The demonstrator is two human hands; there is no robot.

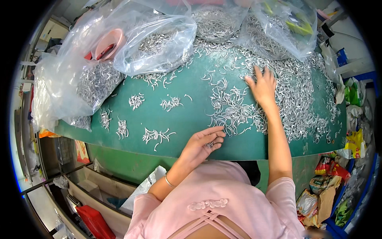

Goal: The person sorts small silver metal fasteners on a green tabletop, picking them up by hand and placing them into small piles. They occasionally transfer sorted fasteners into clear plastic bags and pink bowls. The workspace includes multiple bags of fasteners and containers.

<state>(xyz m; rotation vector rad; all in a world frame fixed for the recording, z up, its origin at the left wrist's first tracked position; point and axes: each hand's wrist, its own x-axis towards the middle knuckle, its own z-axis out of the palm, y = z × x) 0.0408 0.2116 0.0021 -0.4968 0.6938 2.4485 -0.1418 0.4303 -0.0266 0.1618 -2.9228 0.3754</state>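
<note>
Many small curved silvery metal pieces (296,95) lie heaped over the right side of the green table (183,119). My right hand (263,87) reaches into the heap's far left part, fingers spread and touching the pieces. Close to the table's near edge, my left hand (202,144) is turned partly palm up, its fingers curled round a few of the curved metal pieces. A looser patch of pieces (230,103) lies between the hands. Further left are several small separate piles, among them one pile (157,135) near the front and another (171,103) behind it.
Clear plastic bags filled with pieces line the far edge, including an open bag (159,44) and a bag at the far right (274,32). A pink bowl (109,44) rests in the left bag. Below the table are a red basket (93,221) and coloured packets (324,175).
</note>
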